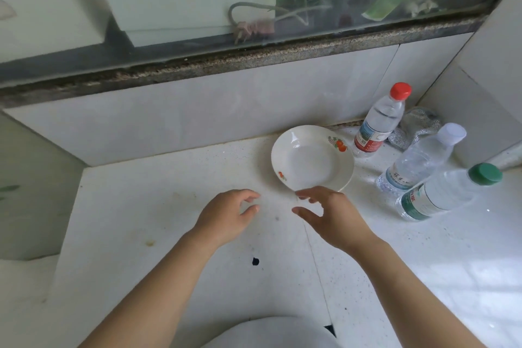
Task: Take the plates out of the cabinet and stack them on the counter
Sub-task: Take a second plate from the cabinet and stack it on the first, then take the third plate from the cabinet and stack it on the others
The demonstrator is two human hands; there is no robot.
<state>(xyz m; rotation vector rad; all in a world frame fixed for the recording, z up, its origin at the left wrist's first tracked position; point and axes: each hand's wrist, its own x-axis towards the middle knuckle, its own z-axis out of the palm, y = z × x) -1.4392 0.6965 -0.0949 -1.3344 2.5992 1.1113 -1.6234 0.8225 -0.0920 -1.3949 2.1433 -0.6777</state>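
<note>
A white plate (pixel 312 159) with small red fruit prints lies flat on the white counter (pixel 158 206), close to the tiled back wall. My right hand (pixel 330 215) hovers at the plate's near rim, its fingers loosely curved and its fingertips at the rim, holding nothing. My left hand (pixel 228 213) is just left of it over bare counter, fingers loosely curled and empty. No cabinet is in view.
Three water bottles stand right of the plate: a red-capped one (pixel 377 121), a white-capped one (pixel 421 158) and a green-capped one (pixel 446 193). A metal scrubber (pixel 415 128) lies in the corner behind them. A window sill runs above the tiled wall.
</note>
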